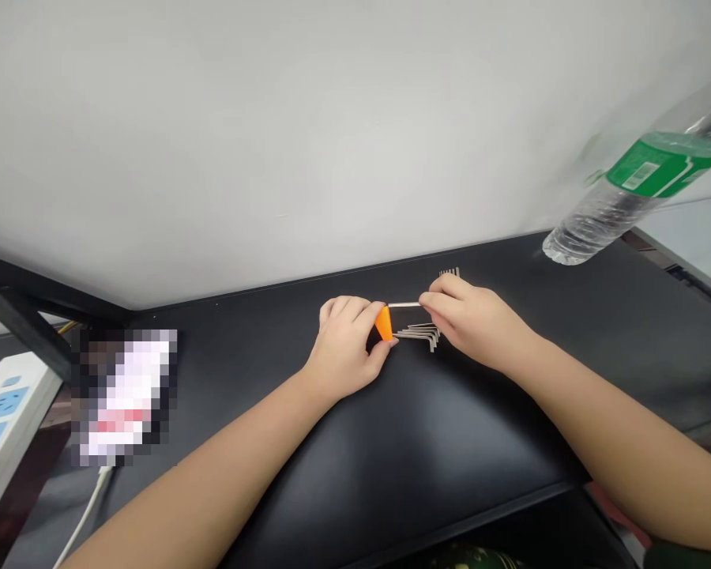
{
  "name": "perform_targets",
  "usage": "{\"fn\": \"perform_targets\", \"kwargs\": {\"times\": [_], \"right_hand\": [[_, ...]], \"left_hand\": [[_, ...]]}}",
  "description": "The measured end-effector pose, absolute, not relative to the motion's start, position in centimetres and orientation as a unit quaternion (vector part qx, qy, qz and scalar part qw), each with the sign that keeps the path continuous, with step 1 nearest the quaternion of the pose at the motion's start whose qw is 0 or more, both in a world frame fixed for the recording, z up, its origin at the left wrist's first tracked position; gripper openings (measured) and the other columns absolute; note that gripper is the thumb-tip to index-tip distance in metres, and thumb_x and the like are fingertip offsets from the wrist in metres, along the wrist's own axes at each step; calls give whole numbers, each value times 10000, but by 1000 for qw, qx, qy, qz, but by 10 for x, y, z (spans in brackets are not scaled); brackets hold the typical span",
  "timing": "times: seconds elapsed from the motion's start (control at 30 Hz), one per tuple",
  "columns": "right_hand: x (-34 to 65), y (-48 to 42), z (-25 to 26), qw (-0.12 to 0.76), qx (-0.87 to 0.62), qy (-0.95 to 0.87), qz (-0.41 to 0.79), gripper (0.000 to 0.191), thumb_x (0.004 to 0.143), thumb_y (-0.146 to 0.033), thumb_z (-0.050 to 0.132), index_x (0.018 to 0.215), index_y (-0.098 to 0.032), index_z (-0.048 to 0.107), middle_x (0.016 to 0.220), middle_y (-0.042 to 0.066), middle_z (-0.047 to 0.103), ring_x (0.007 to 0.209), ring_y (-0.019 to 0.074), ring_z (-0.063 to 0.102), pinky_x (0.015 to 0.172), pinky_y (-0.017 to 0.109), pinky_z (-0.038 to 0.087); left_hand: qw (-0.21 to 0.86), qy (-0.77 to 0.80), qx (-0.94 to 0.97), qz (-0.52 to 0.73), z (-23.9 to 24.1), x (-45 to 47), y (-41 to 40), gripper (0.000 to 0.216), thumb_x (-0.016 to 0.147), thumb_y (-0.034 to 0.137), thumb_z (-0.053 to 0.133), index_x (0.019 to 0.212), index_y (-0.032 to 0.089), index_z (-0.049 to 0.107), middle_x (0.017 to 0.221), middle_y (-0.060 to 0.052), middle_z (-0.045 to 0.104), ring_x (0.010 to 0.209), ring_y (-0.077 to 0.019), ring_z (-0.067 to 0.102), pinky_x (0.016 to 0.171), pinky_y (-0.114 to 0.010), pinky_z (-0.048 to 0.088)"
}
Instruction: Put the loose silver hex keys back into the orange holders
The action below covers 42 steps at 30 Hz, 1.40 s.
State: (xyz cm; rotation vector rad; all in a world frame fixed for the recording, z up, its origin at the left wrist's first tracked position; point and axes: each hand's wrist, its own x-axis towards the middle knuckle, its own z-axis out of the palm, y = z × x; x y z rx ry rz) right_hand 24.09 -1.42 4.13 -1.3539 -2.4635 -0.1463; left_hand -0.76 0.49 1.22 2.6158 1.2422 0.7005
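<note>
My left hand (pixel 347 344) grips an orange hex key holder (pixel 384 322) between thumb and fingers, over the black tabletop. Several L-shaped hex keys (pixel 418 333) stick out of the holder's lower part toward the right, their short bent ends pointing down. From its upper part runs one longer, straight hex key (pixel 403 304). My right hand (pixel 465 316) is closed on that key's far end, its fingertips hiding the end. Behind the right fingers, the short ends of several more hex keys (pixel 450 273) show; what holds them is hidden.
A clear water bottle (pixel 604 209) with a green label stands at the right, near the white wall (pixel 332 142). On the left lie a blurred-out device (pixel 127 395) with a white cable (pixel 88 510) and a white power strip (pixel 15 415). The black table's front edge (pixel 479 521) is close below.
</note>
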Motion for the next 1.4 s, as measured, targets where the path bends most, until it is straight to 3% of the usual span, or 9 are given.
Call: {"fn": "perform_targets", "kwargs": {"times": [0.43,0.67,0.8,1.0,1.07,1.23,1.4], "right_hand": [[240,-13,40,161,-449,-878,-30,304,1044,-154,413,1110,-202,705,1092,76,641,774,145,553,647,265,399],[226,-13,34,215,-396,-891,55,277,1014,-115,448,1177,-193,658,1143,89,646,892,167,614,740,268,486],[225,-10,31,238,-394,-883,92,242,1015,-132,461,1152,-199,649,1149,98,644,925,184,624,803,303,519],[226,-4,29,254,-423,-865,91,188,1043,-188,462,1061,-187,649,1066,94,662,916,191,626,771,305,500],[228,-6,33,225,-439,-866,83,159,1023,-193,496,1004,-177,653,1018,86,644,845,182,601,732,298,474],[231,-16,38,50,-407,-911,45,86,941,-196,614,918,-156,687,955,76,619,821,203,568,780,345,423],[224,-20,34,-2,-412,-911,27,142,948,-133,553,889,-145,681,917,81,627,787,200,576,767,347,395]], "left_hand": [[81,408,882,222,13,-7,2,404,896,365,672,1273,235,610,1130,-87,665,1120,-296,574,1074,-517,372],[88,385,892,220,15,-4,0,378,890,364,670,1245,240,626,1098,-75,675,1093,-286,579,1070,-520,371],[90,389,890,220,15,-4,0,373,901,392,662,1242,244,627,1106,-75,677,1095,-285,579,1080,-517,366],[92,389,888,228,14,-4,0,382,904,395,662,1247,235,615,1123,-79,672,1109,-285,576,1088,-512,364],[89,403,879,238,13,-4,1,372,903,381,662,1240,230,615,1131,-81,672,1118,-285,576,1063,-500,381],[93,461,836,284,9,-5,5,360,863,345,697,1199,236,629,1143,-72,688,1134,-288,591,1033,-486,413],[121,479,809,319,9,-5,8,380,864,326,688,1229,239,630,1165,-60,701,1132,-276,599,1020,-470,446]]}}
